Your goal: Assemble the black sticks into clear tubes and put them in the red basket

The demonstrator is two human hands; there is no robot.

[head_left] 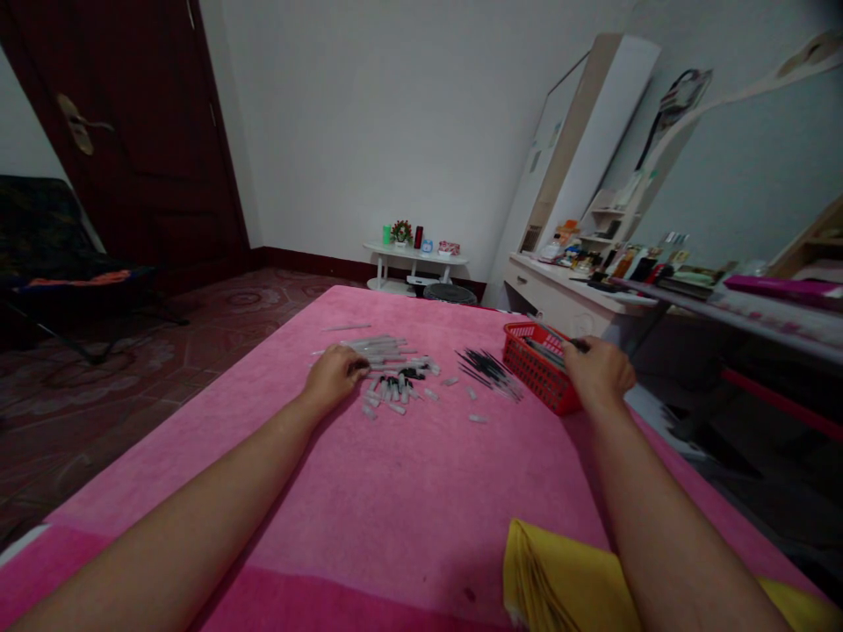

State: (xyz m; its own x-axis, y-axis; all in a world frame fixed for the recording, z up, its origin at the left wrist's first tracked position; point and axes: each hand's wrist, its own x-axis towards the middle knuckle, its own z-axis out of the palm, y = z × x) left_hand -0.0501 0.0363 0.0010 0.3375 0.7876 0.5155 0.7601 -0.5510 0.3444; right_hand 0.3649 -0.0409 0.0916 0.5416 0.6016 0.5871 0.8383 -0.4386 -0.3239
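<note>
My left hand (335,376) rests on the pink cloth (408,491), fingers curled at a pile of clear pen barrels (385,351), pinching something small I cannot make out. Small caps and pen parts (395,391) lie scattered just right of it. A bunch of thin black refills (487,367) lies further right. My right hand (598,370) hovers over the red plastic basket (536,373), fingers closed on a dark pen-like piece at the basket's far rim.
Something yellow (559,584) lies at the near edge of the cloth. A cluttered white desk (572,294) stands to the right. A small white side table (414,256) stands by the far wall, a dark door (138,140) and chair to the left.
</note>
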